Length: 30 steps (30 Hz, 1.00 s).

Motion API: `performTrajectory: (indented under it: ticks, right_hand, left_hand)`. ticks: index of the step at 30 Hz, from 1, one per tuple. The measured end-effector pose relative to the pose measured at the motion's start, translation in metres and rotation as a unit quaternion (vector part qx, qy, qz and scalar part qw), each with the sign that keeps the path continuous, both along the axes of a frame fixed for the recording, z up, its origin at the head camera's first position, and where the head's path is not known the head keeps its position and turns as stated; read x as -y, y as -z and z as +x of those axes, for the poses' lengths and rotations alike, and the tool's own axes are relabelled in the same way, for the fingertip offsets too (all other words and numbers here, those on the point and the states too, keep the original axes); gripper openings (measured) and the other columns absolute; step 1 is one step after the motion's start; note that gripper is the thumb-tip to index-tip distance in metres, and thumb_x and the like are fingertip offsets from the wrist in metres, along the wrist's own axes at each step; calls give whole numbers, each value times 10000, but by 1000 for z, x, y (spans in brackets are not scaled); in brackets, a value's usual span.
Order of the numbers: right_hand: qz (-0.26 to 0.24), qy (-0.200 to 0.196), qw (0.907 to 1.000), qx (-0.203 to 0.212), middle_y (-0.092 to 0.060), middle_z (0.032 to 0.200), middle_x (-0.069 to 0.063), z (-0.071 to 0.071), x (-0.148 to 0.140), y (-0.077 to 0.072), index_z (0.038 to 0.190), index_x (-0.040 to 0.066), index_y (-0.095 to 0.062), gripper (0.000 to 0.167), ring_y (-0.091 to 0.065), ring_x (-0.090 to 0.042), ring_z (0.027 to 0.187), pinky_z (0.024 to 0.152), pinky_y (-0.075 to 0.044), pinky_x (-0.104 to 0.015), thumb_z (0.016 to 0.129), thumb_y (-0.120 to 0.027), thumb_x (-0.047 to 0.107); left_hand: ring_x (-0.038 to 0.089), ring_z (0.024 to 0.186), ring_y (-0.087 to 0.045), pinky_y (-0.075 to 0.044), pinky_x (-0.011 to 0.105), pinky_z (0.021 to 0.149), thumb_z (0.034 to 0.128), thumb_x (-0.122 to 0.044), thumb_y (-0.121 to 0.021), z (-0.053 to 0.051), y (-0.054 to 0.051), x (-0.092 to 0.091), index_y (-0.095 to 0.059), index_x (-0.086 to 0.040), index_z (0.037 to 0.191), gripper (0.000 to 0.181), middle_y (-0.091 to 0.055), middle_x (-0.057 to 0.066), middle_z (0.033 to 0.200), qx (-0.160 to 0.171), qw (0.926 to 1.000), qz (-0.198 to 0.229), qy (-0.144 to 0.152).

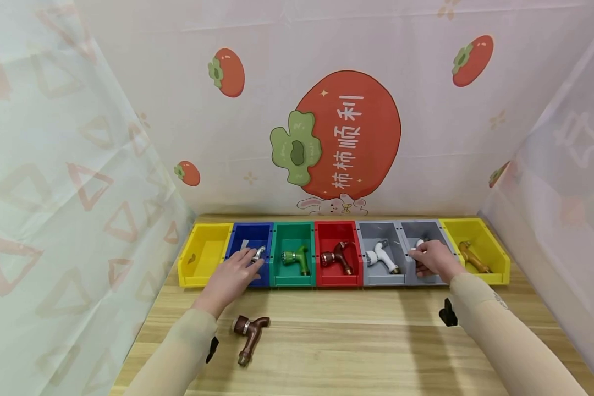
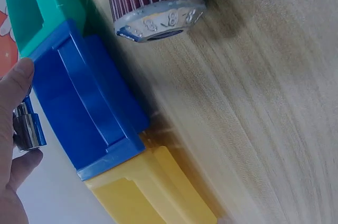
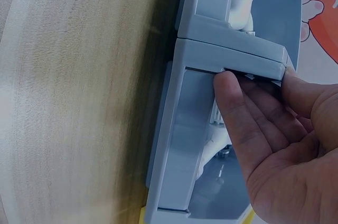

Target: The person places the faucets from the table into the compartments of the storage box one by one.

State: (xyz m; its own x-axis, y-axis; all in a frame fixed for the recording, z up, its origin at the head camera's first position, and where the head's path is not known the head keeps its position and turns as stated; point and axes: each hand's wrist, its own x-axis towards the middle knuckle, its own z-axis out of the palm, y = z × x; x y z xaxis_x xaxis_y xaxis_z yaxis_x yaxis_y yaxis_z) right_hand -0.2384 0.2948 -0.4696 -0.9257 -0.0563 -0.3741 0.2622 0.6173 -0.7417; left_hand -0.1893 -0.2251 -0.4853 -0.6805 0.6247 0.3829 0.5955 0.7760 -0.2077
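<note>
My left hand (image 1: 232, 275) is over the blue bin (image 1: 249, 231), pinching a silver faucet (image 2: 29, 129) between thumb and fingers; the hand hides part of it. On the table in front of that bin lies a dark brown faucet (image 1: 249, 333) with a ribbed knob. My right hand (image 1: 435, 258) reaches into the right grey bin (image 3: 177, 139). Its fingers are inside against the side wall, with the thumb at the wall's rim, gripping the bin there. A white faucet (image 3: 214, 147) lies in this bin, partly covered by the hand.
Along the row, a green faucet (image 1: 299, 258) lies in the green bin, a dark red faucet (image 1: 339, 257) in the red bin, a white faucet (image 1: 383, 257) in the left grey bin and a bronze faucet (image 1: 472, 257) in the right yellow bin. Another yellow bin (image 1: 205, 253) ends the row.
</note>
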Motion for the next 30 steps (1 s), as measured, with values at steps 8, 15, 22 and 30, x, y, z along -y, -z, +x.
performTrajectory:
  ticks: [8,15,22,30]
  right_hand:
    - [25,-20,10000,-61,-597,824,-134,1,1,-1,943,-50,-600,288,-645,-214,697,672,-630,-353,1071,-561,205]
    - [61,27,10000,10,-608,850,-145,0,1,0,942,-37,-597,278,-648,-216,712,681,-630,-344,1071,-560,207]
    - [91,-11,10000,-2,-615,853,-146,1,1,1,958,-43,-609,275,-651,-214,712,682,-630,-344,1070,-562,204]
    - [113,-16,9999,-10,-622,855,-148,1,2,-1,978,-49,-620,279,-651,-212,712,682,-631,-342,1069,-565,209]
  left_hand:
    - [391,1188,-657,-575,492,956,865,-295,-812,-7,1,-1,-747,-113,1234,416,-683,205,1287,230,9994,-10,-241]
    - [380,1222,-637,-566,492,973,881,-266,-771,-10,1,-2,-732,-128,1264,409,-667,197,1320,575,9963,-284,-572]
    - [385,1288,-589,-533,510,1023,903,-72,-737,-10,-2,-2,-697,-133,1327,431,-624,199,1386,1055,9891,-543,-876]
    - [411,1295,-576,-541,534,1001,902,-61,-731,-12,2,0,-702,-134,1323,429,-621,207,1385,1256,9857,-449,-1028]
